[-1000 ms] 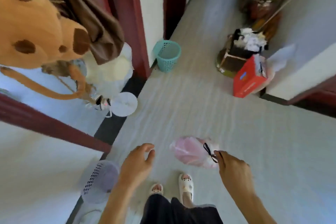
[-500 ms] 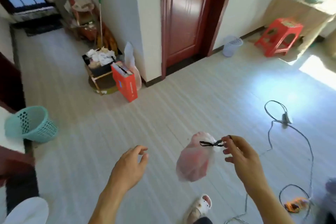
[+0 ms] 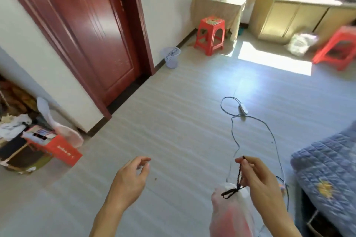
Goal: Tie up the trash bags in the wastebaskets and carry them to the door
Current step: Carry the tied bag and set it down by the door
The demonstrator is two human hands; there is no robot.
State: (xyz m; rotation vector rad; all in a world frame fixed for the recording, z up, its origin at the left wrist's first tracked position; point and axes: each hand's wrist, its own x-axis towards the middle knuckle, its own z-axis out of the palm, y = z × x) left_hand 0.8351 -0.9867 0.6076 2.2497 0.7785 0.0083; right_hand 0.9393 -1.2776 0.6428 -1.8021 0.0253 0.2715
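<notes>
Right hand (image 3: 264,184) fingers (image 3: 243,162) pinch the black drawstring (image 3: 239,174), the tied trash bag (image 3: 229,217) hanging long-axis vertical at 6 o'clock beneath them; left hand (image 3: 129,181) empty, loosely curled; lavender wastebasket (image 3: 171,57) at 11 o'clock, nearer the left hand.

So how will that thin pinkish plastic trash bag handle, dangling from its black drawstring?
Probably light: the right hand carries the thin pinkish plastic trash bag by a fingertip pinch on the black drawstring. Likely floppy, since its film sags and bunches below the knot. It may well swing, as it hangs from that single cord.
</notes>
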